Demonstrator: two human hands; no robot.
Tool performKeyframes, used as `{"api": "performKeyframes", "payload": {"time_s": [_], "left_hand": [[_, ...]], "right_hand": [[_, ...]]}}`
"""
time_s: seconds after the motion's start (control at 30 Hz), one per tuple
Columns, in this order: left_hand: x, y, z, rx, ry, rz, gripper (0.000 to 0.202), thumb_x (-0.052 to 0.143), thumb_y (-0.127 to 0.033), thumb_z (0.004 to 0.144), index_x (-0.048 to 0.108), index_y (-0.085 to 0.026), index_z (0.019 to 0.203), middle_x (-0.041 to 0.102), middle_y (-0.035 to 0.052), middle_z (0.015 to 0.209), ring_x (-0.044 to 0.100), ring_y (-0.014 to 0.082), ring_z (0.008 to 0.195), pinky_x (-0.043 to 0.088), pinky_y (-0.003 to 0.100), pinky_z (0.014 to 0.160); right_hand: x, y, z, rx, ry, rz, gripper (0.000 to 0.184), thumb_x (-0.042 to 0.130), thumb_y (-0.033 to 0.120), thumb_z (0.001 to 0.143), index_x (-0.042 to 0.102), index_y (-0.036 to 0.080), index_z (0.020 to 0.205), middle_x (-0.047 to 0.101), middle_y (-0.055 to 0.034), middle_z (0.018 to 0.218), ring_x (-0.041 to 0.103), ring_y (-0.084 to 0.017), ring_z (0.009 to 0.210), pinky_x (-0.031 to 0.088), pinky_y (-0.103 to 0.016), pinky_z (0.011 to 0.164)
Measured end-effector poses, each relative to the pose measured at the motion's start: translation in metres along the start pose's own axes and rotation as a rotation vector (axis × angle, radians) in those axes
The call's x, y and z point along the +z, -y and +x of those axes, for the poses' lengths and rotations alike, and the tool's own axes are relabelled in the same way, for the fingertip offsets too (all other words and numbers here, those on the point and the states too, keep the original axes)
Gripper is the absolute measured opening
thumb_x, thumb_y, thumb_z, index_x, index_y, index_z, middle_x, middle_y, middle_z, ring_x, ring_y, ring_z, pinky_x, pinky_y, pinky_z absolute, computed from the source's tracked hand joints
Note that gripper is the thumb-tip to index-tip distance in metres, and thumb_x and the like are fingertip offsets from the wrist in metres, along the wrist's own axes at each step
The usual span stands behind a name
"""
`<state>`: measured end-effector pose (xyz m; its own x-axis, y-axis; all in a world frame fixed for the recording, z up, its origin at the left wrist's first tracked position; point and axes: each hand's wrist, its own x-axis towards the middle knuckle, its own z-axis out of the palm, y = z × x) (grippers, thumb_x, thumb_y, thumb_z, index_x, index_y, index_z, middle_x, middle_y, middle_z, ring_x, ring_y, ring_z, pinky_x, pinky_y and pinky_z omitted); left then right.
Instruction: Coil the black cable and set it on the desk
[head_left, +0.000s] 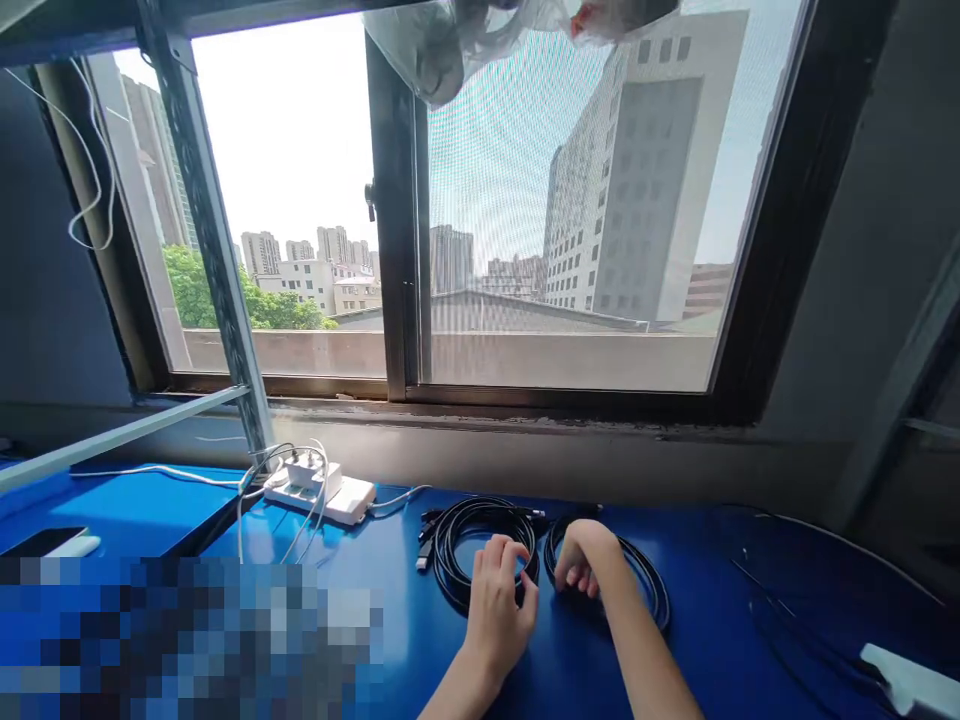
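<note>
Two coils of black cable lie side by side on the blue tabletop. The left cable coil [448,560] has connector ends at its upper left, among them a USB plug [424,556]. My left hand [501,603] rests over this coil's lower right part, fingers stretched and slightly bent, thumb apart from them. Over the left edge of the right cable coil [654,585], my right hand [589,556] is bent sharply at the wrist. Its fingers curl in at the strands; the exact contact is partly hidden.
A white power strip [352,500] with plugs and thin cords stands at the back left. A metal shelf post [225,250] rises beside it. Loose dark wires and a pale object [911,680] lie at right. A phone [45,542] lies far left; the lower left is pixelated.
</note>
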<state>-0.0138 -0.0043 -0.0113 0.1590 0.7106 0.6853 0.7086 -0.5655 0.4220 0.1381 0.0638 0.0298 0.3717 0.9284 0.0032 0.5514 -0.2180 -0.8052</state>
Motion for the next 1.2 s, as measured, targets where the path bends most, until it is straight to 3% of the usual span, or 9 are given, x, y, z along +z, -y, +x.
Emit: {"api": "performKeyframes", "payload": {"time_s": [0.2,0.47,0.6,0.73,0.83,0.93,1.03,1.1,1.2], "left_hand": [[0.000,-0.003,-0.003,-0.022,0.038,-0.021,0.027,0.038,-0.003,0.071,0.054,-0.020,0.086,0.059,0.0053,0.087,0.057,0.0194,0.079,0.048,0.033,0.073],[-0.013,-0.012,0.006,0.018,-0.120,-0.176,0.022,0.038,-0.008,0.075,0.052,-0.021,0.086,0.059,0.0054,0.086,0.058,0.0186,0.080,0.048,0.033,0.073],[-0.041,-0.033,0.035,-0.065,-0.265,-0.369,0.014,0.040,-0.019,0.081,0.053,-0.022,0.084,0.058,0.0034,0.079,0.056,0.0175,0.073,0.047,0.031,0.069],[-0.090,-0.068,0.069,-0.195,-0.373,-0.608,0.021,0.040,-0.035,0.083,0.054,-0.021,0.085,0.061,0.0043,0.083,0.053,0.0172,0.072,0.046,0.030,0.068],[-0.125,-0.091,0.084,-0.166,-0.223,-0.681,0.040,0.033,-0.050,0.086,0.059,-0.021,0.079,0.061,0.0039,0.079,0.054,0.0184,0.075,0.044,0.031,0.072],[-0.148,-0.104,0.087,-0.120,0.176,-0.712,0.060,0.026,-0.064,0.086,0.058,-0.019,0.064,0.058,0.0030,0.063,0.054,0.0165,0.063,0.042,0.027,0.061],[-0.157,-0.108,0.085,-0.181,0.473,-0.850,0.054,0.043,-0.067,0.079,0.053,-0.018,0.061,0.051,-0.0010,0.052,0.049,0.0112,0.045,0.037,0.022,0.045],[-0.158,-0.107,0.085,-0.207,0.507,-0.986,0.045,0.054,-0.064,0.075,0.053,-0.019,0.071,0.047,-0.0051,0.046,0.042,0.0082,0.036,0.031,0.018,0.036],[-0.157,-0.100,0.089,-0.218,0.347,-1.136,0.045,0.058,-0.063,0.073,0.055,-0.020,0.083,0.037,-0.0108,0.038,0.024,0.0040,0.028,0.019,0.016,0.029]], "right_hand": [[-0.034,0.028,-0.015,0.164,0.142,-0.057,0.026,0.067,0.026,0.054,0.045,0.023,0.039,0.046,0.0006,0.034,0.050,-0.020,0.034,0.039,-0.032,0.044],[-0.104,0.071,-0.041,-0.057,-0.410,0.222,0.028,0.039,0.037,0.074,0.058,0.019,0.064,0.053,-0.0033,0.054,0.051,-0.016,0.051,0.038,-0.029,0.054],[-0.109,0.094,-0.070,-0.288,-0.505,0.715,0.061,0.050,0.048,0.060,0.064,0.010,0.106,0.056,0.0011,0.055,0.046,-0.012,0.044,0.037,-0.026,0.046],[-0.101,0.109,-0.101,-0.390,-0.477,0.754,0.077,0.058,0.055,0.057,0.062,0.010,0.119,0.066,-0.0038,0.065,0.058,-0.016,0.057,0.036,-0.024,0.044],[-0.097,0.114,-0.118,-0.443,-0.405,0.687,0.080,0.057,0.059,0.064,0.055,0.013,0.129,0.072,-0.0088,0.086,0.064,-0.021,0.073,0.045,-0.026,0.051],[-0.097,0.117,-0.133,-0.499,-0.388,0.627,0.082,0.054,0.062,0.068,0.047,0.016,0.137,0.072,-0.0083,0.095,0.064,-0.019,0.069,0.048,-0.028,0.053],[-0.097,0.119,-0.141,-0.538,-0.378,0.557,0.079,0.054,0.062,0.070,0.048,0.020,0.137,0.073,-0.0055,0.088,0.061,-0.017,0.057,0.046,-0.026,0.048],[-0.096,0.119,-0.142,-0.570,-0.343,0.535,0.077,0.054,0.062,0.071,0.050,0.020,0.135,0.073,-0.0058,0.088,0.060,-0.017,0.056,0.046,-0.027,0.047],[-0.092,0.120,-0.140,-0.620,-0.303,0.591,0.073,0.055,0.061,0.074,0.050,0.021,0.134,0.072,-0.0079,0.096,0.064,-0.018,0.068,0.048,-0.026,0.051]]}}
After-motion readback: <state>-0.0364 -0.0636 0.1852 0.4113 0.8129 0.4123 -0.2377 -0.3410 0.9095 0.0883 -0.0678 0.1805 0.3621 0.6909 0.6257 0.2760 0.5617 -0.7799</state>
